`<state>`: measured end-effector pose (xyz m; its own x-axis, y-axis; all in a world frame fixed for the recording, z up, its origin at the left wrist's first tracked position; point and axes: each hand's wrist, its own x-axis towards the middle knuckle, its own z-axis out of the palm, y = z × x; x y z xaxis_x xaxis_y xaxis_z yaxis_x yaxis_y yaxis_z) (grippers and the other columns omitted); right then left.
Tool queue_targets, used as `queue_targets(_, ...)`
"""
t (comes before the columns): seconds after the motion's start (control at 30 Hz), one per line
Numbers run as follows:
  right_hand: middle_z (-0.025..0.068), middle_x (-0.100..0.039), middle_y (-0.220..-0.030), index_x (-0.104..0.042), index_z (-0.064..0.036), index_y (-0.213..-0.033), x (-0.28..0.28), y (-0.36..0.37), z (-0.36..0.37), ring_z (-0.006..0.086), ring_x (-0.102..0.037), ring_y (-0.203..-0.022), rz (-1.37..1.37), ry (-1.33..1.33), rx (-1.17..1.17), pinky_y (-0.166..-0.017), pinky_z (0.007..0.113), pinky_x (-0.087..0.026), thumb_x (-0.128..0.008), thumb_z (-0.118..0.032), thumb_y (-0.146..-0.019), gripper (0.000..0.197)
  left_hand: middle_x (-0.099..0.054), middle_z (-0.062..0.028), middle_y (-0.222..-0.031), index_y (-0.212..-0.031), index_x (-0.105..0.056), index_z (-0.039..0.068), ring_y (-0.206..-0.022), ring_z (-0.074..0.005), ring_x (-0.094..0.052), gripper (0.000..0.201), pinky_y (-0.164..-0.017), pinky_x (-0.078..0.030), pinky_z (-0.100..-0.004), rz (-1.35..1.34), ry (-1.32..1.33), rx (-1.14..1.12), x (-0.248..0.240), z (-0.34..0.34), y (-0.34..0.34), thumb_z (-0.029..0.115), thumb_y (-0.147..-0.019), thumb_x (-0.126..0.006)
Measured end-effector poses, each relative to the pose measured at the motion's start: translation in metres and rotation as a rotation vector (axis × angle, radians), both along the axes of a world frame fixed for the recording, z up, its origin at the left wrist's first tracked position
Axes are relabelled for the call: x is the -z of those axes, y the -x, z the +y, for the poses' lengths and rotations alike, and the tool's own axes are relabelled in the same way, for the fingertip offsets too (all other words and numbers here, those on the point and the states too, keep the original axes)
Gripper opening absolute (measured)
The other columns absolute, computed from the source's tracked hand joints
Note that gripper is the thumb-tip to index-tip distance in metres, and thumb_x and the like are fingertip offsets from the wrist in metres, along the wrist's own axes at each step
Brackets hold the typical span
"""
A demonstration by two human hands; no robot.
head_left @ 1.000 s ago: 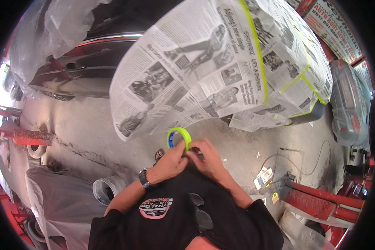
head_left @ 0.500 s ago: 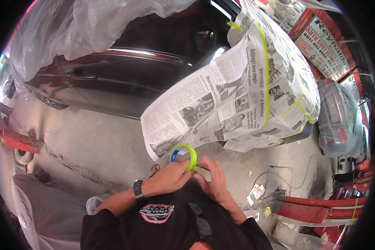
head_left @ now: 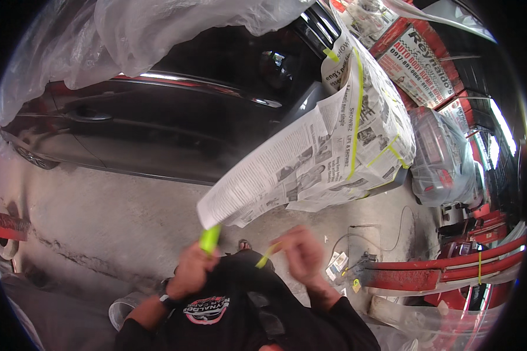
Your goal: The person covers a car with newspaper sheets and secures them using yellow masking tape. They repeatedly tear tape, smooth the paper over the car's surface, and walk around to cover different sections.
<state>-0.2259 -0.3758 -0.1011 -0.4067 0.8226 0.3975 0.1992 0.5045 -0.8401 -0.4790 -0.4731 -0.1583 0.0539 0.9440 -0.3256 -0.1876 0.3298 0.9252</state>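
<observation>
My left hand [head_left: 194, 266] is closed around a roll of yellow-green masking tape [head_left: 209, 240], seen edge-on near the lower corner of a newspaper sheet [head_left: 257, 172]. Across from it, my right hand [head_left: 301, 254] pinches a short strip of the same tape [head_left: 266, 257], hanging down apart from the roll. The right hand is blurred by motion. The newspaper covers the right end of a dark car [head_left: 187, 131], with lines of green tape [head_left: 357, 117] across it. Its left part sticks out loose, away from the car door.
Wrinkled plastic sheeting [head_left: 129, 35] covers the car's upper part. Right of the floor lies a red bumper [head_left: 404, 276]; paper scraps [head_left: 336, 264] and a thin cable [head_left: 401, 231] are nearby. A plastic-wrapped car part [head_left: 442, 158] stands farther right. A pale bucket [head_left: 123, 307] sits beside my left arm.
My hands have moved apart, the left going left with the roll. A strip of tape now hangs from my right hand. The view has shifted, too.
</observation>
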Motion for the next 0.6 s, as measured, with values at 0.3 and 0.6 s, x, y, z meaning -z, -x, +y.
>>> queue_targets(0.3, 0.0149, -0.064, -0.104, -0.060, -0.0021, -0.100, -0.036, 0.050, 0.060, 0.0333, -0.064, -0.092, -0.401, -0.260, -0.236, -0.078, 0.038, -0.052, -0.074, -0.002, -0.079, 0.025, -0.052, -0.0158, -0.129, -0.149, -0.020, 0.003, -0.118, -0.0210, -0.052, 0.085, -0.099, -0.043, -0.0337, 0.012, -0.666, -0.370, 0.008, 0.062, 0.004, 0.010, -0.083, -0.073)
queue_targets(0.6, 0.0125, -0.064, -0.104, -0.060, -0.0028, -0.097, -0.065, 0.097, 0.086, 0.0315, -0.063, -0.107, -0.481, -0.351, -0.265, -0.086, 0.037, -0.052, -0.075, -0.002, -0.077, 0.025, -0.065, -0.0005, -0.088, -0.110, -0.062, -0.001, -0.079, -0.0058, -0.060, 0.023, -0.070, -0.049, -0.0220, -0.187, -0.508, -0.619, -0.006, 0.160, 0.027, 0.006, -0.090, -0.069)
